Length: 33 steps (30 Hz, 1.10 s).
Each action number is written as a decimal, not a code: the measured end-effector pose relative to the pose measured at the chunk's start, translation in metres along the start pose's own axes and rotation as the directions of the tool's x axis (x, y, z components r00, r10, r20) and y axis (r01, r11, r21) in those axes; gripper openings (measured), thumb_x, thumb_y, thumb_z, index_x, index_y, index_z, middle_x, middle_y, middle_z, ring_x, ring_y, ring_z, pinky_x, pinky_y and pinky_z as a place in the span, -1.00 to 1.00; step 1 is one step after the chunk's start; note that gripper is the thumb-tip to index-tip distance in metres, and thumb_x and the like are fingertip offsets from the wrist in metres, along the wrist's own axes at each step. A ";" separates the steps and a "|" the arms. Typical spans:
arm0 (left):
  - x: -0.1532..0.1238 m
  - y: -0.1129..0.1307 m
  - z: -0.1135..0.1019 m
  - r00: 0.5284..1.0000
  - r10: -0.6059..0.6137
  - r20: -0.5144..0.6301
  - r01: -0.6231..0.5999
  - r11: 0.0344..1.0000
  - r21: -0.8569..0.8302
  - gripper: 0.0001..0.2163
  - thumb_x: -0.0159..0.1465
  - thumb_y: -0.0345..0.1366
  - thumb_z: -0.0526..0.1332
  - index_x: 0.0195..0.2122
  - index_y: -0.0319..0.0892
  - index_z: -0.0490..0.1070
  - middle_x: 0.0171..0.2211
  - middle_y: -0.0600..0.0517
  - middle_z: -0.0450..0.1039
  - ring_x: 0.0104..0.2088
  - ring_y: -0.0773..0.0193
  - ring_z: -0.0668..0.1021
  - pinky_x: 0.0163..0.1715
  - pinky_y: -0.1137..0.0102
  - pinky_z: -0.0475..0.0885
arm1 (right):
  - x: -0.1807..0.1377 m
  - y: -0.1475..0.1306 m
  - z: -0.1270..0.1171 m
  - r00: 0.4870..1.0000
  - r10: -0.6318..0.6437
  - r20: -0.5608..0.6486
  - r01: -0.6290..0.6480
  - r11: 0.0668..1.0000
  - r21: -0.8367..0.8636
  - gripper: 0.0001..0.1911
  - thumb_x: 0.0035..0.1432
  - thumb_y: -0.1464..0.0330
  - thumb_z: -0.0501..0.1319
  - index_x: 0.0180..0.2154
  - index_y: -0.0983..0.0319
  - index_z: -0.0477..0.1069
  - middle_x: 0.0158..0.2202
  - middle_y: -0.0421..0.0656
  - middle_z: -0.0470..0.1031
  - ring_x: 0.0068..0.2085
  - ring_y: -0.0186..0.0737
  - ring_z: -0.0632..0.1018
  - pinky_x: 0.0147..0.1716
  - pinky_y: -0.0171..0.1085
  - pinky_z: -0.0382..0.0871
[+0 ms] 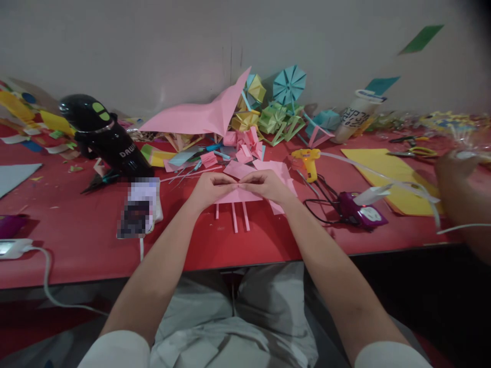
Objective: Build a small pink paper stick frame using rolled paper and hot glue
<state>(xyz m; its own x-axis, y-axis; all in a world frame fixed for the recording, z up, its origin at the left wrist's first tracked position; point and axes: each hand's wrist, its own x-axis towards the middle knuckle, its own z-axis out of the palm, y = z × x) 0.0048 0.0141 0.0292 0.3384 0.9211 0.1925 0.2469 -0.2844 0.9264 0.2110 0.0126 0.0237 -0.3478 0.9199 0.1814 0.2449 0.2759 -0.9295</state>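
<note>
My left hand (210, 187) and my right hand (266, 185) meet fingertip to fingertip over a small piece of pink paper (238, 197) on the red table (88, 245). Both hands have their fingers curled and pinch the paper's upper edge. Three thin pink paper strips (235, 216) lie just below the paper, nearer to me. More pink paper pieces (268, 167) lie behind my hands.
A black bottle (105, 135) lies at left beside a phone (138, 208). Folded paper shapes (268, 110) crowd the wall. A yellow glue gun (308, 161), purple socket (360, 212), yellow sheet (387, 171) and scissors (416, 150) sit right. Another person's hand (456, 168) is at far right.
</note>
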 end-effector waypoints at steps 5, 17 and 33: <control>-0.001 0.002 0.000 0.999 0.022 -0.030 -0.019 0.995 0.097 -0.87 0.12 -0.25 0.36 -0.37 -0.19 0.62 -0.37 -0.01 0.65 -0.29 0.20 0.64 -0.18 0.33 0.53 | 0.001 0.002 -0.001 1.000 0.001 0.007 -0.001 1.000 -0.022 -0.55 -0.01 0.04 0.36 -0.27 0.28 0.64 -0.35 -0.07 0.62 -0.40 -0.27 0.49 -0.46 -0.30 0.31; -0.003 0.007 -0.004 0.999 -0.039 0.033 0.035 0.993 0.110 -0.83 0.15 -0.23 0.32 -0.35 -0.22 0.63 -0.39 -0.01 0.64 -0.37 0.24 0.61 -0.33 0.37 0.50 | 0.000 0.000 -0.006 0.998 0.030 0.053 -0.028 0.999 -0.044 -0.52 0.02 0.00 0.32 -0.31 0.31 0.63 -0.56 -0.20 0.43 -0.50 -0.37 0.33 -0.52 -0.33 0.19; -0.003 0.005 -0.003 0.997 -0.015 0.077 0.016 1.000 -0.011 -0.82 0.06 -0.23 0.40 -0.38 -0.24 0.61 -0.38 -0.06 0.64 -0.36 0.22 0.63 -0.26 0.33 0.54 | -0.001 0.003 -0.002 0.998 -0.018 0.053 0.021 0.998 -0.051 -0.62 0.01 0.08 0.35 -0.28 0.27 0.63 -0.44 -0.10 0.57 -0.44 -0.30 0.46 -0.50 -0.33 0.29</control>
<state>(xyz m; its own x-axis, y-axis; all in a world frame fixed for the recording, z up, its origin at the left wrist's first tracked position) 0.0025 0.0105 0.0344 0.4033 0.9021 0.1532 0.2420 -0.2667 0.9329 0.2140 0.0135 0.0220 -0.3992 0.8989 0.1809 0.2836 0.3087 -0.9079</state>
